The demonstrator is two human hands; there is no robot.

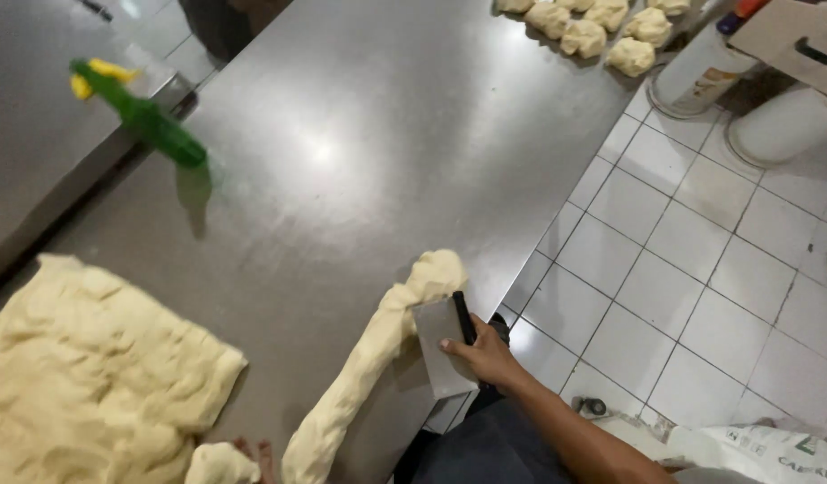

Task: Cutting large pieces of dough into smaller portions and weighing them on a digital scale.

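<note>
The right hand [489, 357] grasps a scraper [442, 348] blade-down against the dough rope [368, 358] on the tabletop [359, 152], positioned for cutting, while the left hand [252, 448], fingers barely visible, presses a dough lump [218, 464] beside the rope's near end.

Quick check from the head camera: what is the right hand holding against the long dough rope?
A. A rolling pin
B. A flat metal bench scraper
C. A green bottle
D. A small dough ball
B: the right hand grips a flat metal bench scraper with a dark handle, set against the dough rope.
</note>
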